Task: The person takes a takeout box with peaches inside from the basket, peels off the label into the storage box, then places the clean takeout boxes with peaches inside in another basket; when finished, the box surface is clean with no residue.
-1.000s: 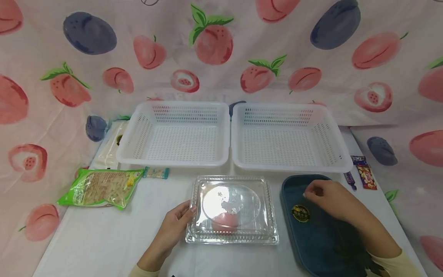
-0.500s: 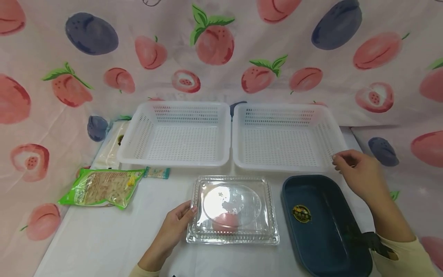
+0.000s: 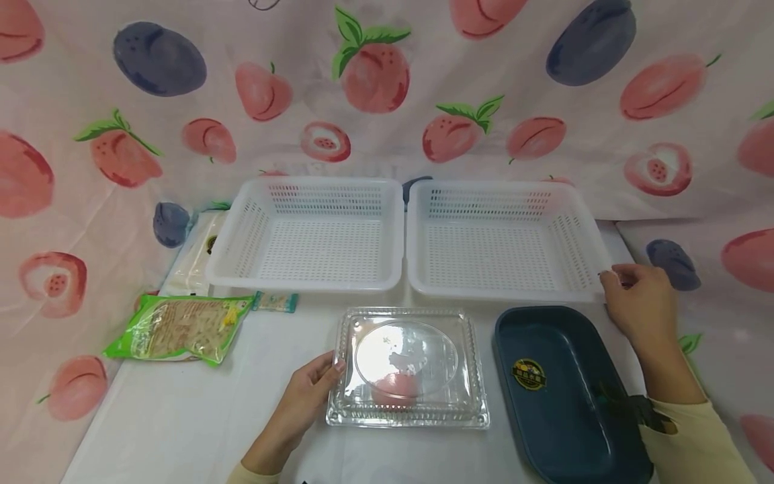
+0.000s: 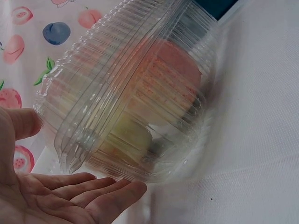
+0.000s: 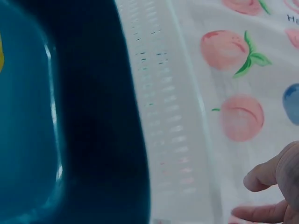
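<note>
A clear plastic clamshell box (image 3: 406,368) sits in the middle of the white table. Through its wall in the left wrist view show a speckled pinkish-orange thing (image 4: 170,77) and a pale yellow one (image 4: 125,140); their kind is unclear. My left hand (image 3: 305,396) rests against the box's left side, its fingers fairly straight along the lower edge and the thumb beside the lid rim. My right hand (image 3: 643,302) is at the near right corner of the right white basket (image 3: 417,289). In the right wrist view its thumb and a finger stand apart, nothing visible between them.
A dark blue tray (image 3: 568,396) with a round gold-and-black sticker lies right of the box. Another white basket (image 3: 302,282) stands at the back left. Nearby are a green-edged food bag (image 3: 181,328), a small teal packet (image 3: 275,302) and a white bag (image 3: 196,259).
My right hand has moved from above the blue tray rightward and back to the basket's corner, covering the small snack packets seen there earlier. The left hand and clamshell box have stayed put.
</note>
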`<state>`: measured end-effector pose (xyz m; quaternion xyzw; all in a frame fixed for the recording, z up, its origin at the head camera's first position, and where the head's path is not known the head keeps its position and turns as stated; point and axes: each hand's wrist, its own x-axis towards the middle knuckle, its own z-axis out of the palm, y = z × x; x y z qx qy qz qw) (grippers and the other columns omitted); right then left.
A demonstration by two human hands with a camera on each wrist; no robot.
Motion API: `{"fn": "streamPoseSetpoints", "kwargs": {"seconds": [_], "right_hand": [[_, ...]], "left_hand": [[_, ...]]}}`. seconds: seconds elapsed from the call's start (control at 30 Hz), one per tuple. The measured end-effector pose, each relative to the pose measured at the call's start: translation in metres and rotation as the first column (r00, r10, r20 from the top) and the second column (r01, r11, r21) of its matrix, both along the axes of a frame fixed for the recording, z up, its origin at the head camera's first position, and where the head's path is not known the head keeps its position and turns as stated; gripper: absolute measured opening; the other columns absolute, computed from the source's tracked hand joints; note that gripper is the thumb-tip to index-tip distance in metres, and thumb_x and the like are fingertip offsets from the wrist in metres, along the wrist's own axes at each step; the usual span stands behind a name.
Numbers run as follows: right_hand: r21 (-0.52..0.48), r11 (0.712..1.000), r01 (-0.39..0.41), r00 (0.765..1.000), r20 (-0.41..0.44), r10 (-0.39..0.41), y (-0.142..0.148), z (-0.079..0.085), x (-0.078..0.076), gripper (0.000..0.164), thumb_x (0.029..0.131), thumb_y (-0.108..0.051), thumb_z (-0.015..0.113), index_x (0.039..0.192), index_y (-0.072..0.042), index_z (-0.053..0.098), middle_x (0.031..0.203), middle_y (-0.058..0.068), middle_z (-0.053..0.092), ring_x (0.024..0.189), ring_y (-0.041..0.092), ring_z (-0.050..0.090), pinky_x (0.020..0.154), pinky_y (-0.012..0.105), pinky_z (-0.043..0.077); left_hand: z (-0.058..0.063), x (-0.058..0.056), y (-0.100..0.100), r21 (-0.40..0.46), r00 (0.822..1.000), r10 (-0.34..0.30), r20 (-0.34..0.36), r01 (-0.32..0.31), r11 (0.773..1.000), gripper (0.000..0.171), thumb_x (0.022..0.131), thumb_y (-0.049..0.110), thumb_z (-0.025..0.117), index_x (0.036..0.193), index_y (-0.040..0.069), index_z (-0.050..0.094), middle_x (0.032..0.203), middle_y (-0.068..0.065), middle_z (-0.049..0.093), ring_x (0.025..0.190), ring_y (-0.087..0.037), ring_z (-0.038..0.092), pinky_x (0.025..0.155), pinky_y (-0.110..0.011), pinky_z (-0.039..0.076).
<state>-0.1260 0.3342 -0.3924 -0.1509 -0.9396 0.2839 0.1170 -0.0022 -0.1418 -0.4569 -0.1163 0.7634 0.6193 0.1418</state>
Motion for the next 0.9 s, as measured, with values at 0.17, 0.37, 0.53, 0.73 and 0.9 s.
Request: {"fn": "streamPoseSetpoints", "kwargs": {"seconds": [0.17, 0.37, 0.53, 0.73, 0.9], "right_hand": [[0.007, 1.0, 0.013, 0.989, 0.15, -0.013, 0.009, -0.008, -0.006, 0.052, 0.105, -0.02, 0.044, 0.137, 0.021, 0.053, 0.132, 0.045, 0.056, 0.122, 0.058, 0.054, 0.094, 0.067, 0.048], [-0.038, 0.999, -0.028, 0.973, 0.229, 0.036, 0.016, -0.016, -0.007, 0.053, 0.108, -0.019, 0.034, 0.135, 0.022, 0.053, 0.122, 0.043, 0.063, 0.085, 0.04, 0.066, 0.053, 0.034, 0.048], [-0.071, 0.997, -0.009, 0.972, 0.232, 0.025, 0.015, -0.018, -0.007, 0.054, 0.109, -0.021, 0.033, 0.138, 0.021, 0.052, 0.117, 0.041, 0.065, 0.07, 0.027, 0.06, 0.047, 0.03, 0.046], [-0.089, 0.996, 0.023, 0.967, 0.254, 0.0, 0.015, -0.019, -0.007, 0.054, 0.109, -0.022, 0.033, 0.139, 0.02, 0.051, 0.127, 0.043, 0.061, 0.087, 0.038, 0.061, 0.051, 0.029, 0.045], [-0.097, 0.995, 0.032, 0.966, 0.258, -0.006, 0.017, -0.02, -0.008, 0.055, 0.109, -0.024, 0.035, 0.137, 0.02, 0.053, 0.126, 0.042, 0.06, 0.085, 0.035, 0.059, 0.051, 0.028, 0.044]], "left_hand": [[0.001, 0.0, 0.0, 0.007, 1.0, -0.003, 0.002, 0.003, 1.0, 0.064, 0.106, 0.034, 0.06, 0.147, -0.014, 0.047, 0.136, -0.028, 0.065, 0.127, -0.041, 0.065, 0.101, -0.044, 0.06], [0.001, 0.001, 0.0, 0.009, 1.0, -0.007, 0.001, 0.007, 1.0, 0.064, 0.107, 0.034, 0.059, 0.147, -0.014, 0.047, 0.137, -0.029, 0.065, 0.128, -0.042, 0.064, 0.102, -0.045, 0.059], [0.002, 0.0, 0.001, 0.002, 1.0, -0.003, 0.019, 0.003, 1.0, 0.066, 0.106, 0.037, 0.059, 0.148, -0.012, 0.047, 0.137, -0.026, 0.065, 0.128, -0.04, 0.065, 0.1, -0.042, 0.06], [0.003, 0.0, 0.003, -0.003, 0.999, -0.005, 0.045, 0.005, 1.0, 0.067, 0.107, 0.039, 0.058, 0.148, -0.012, 0.047, 0.141, -0.027, 0.063, 0.132, -0.041, 0.062, 0.102, -0.043, 0.059], [0.004, -0.001, 0.003, 0.007, 0.996, -0.01, 0.086, 0.009, 1.0, 0.066, 0.108, 0.039, 0.056, 0.147, -0.014, 0.047, 0.148, -0.029, 0.056, 0.14, -0.045, 0.054, 0.108, -0.046, 0.055]]}}
